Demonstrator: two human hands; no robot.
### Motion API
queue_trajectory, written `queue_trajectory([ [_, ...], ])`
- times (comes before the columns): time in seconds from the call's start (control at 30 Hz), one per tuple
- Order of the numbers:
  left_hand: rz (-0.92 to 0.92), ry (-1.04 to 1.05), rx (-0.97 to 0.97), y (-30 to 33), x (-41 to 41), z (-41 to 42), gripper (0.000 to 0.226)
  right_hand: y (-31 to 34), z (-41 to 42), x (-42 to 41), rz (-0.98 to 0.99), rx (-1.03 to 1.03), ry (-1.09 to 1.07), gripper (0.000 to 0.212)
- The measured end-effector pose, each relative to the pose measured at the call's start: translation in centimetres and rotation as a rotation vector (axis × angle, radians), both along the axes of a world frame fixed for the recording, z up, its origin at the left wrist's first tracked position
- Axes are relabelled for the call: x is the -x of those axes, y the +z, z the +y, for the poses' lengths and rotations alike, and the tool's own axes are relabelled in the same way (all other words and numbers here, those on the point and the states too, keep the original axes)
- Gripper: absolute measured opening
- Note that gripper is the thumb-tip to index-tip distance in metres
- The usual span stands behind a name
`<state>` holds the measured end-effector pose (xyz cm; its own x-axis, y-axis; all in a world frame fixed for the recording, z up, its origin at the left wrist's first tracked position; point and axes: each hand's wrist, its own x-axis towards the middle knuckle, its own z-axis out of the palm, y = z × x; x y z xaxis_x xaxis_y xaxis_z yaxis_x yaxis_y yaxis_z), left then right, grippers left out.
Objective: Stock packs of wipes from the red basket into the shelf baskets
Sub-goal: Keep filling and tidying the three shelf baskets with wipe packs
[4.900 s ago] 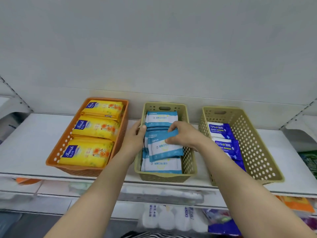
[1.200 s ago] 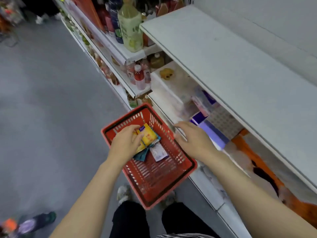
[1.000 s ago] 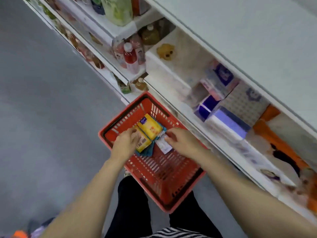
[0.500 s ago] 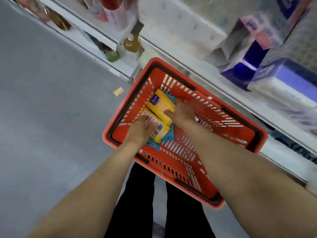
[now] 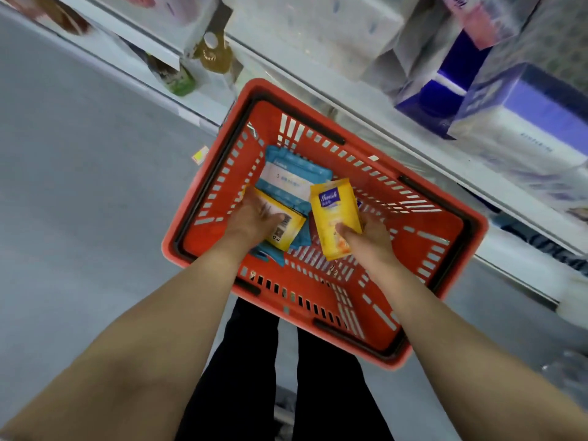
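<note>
Grey floor [image 5: 79, 202] fills the left of view; white store shelving [image 5: 366, 100] runs along the right, boxed goods blurred. Red basket [image 5: 445, 249] sits on the floor against the lowest shelf, in front of my legs. Inside: blue wipes packs [image 5: 292, 179]. My right hand [image 5: 370, 241] grips a yellow pack [image 5: 334, 218], lifted and tilted. My left hand [image 5: 251, 219] rests on a second yellow pack [image 5: 286, 229] lying on the blue ones; whether it grasps, I cannot tell.
</note>
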<state>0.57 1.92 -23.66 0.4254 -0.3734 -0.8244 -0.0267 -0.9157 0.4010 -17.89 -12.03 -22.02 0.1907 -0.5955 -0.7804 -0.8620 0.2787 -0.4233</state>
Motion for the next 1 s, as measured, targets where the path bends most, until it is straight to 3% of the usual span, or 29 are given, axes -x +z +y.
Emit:
queue_trajectory([
  [0.23, 0.07, 0.025, -0.092, -1.0, 1.3, -0.9, 0.082, -1.6, 0.9, 1.9, -0.022, -0.141, -0.087, 0.036],
  [0.4, -0.064, -0.063, -0.121, -0.8, 2.9, -1.4, 0.059, -1.9, 0.4, 3.1, -0.012, -0.206, -0.057, 0.05],
  [0.57, 0.098, 0.173, 0.042, 0.9, 4.3, -2.3, 0.03, -0.5, -0.8, 3.7, -0.111, -0.279, -0.058, 0.032],
  [0.77, 0.17, 0.278, 0.107, 5.1, 4.6, -3.0, 0.033, 2.8, -2.3, 3.6, -0.234, -0.284, -0.035, 0.03],
  [1.0, 0.168, 0.422, 0.425, 12.1, 5.2, -3.8, 0.02, 8.4, -4.1, 4.2, -0.31, -0.221, -0.086, 0.014],
])
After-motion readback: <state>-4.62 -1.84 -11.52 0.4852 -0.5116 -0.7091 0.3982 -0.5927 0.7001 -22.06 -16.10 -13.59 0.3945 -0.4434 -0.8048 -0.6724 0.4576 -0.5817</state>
